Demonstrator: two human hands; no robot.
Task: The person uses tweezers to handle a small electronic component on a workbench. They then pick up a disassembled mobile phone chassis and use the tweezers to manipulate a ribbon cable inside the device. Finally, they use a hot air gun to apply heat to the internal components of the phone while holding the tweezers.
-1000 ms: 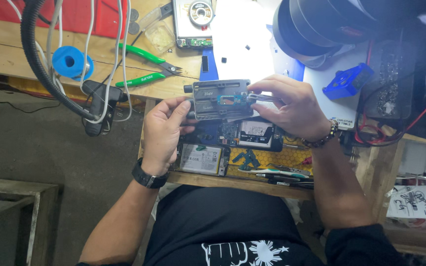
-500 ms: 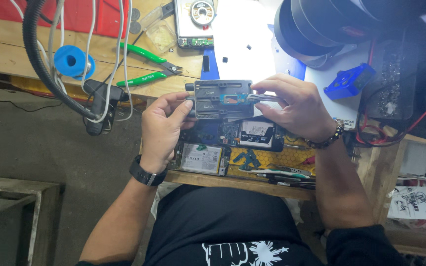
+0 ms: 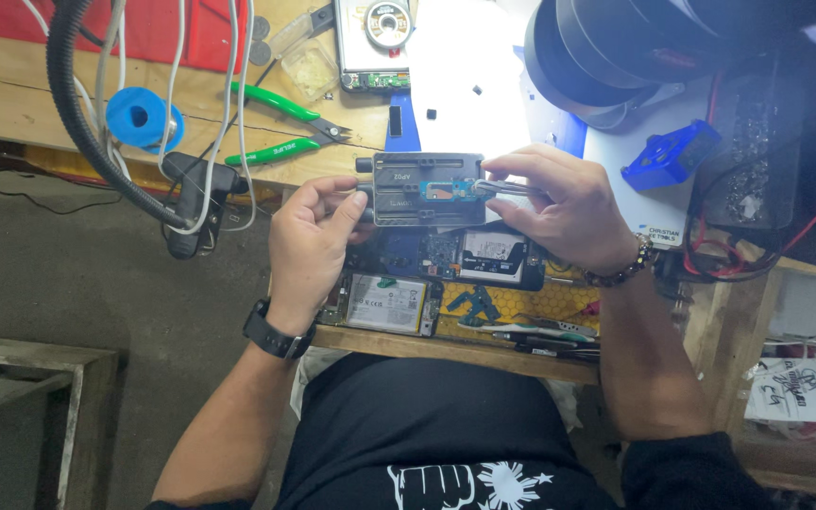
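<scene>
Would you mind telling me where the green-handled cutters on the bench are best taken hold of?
Grip the green-handled cutters by the two green handles, coming from the left, where the handles splay apart and lie flat on the wooden bench. The metal jaws point right, toward the dark board holder that the left hand steadies, so that end is crowded.

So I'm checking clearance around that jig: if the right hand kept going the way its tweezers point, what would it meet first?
Probably the small blue circuit board clamped in the dark grey metal holder; the right hand already has its metal tweezers about there, though depth is unclear.
</scene>
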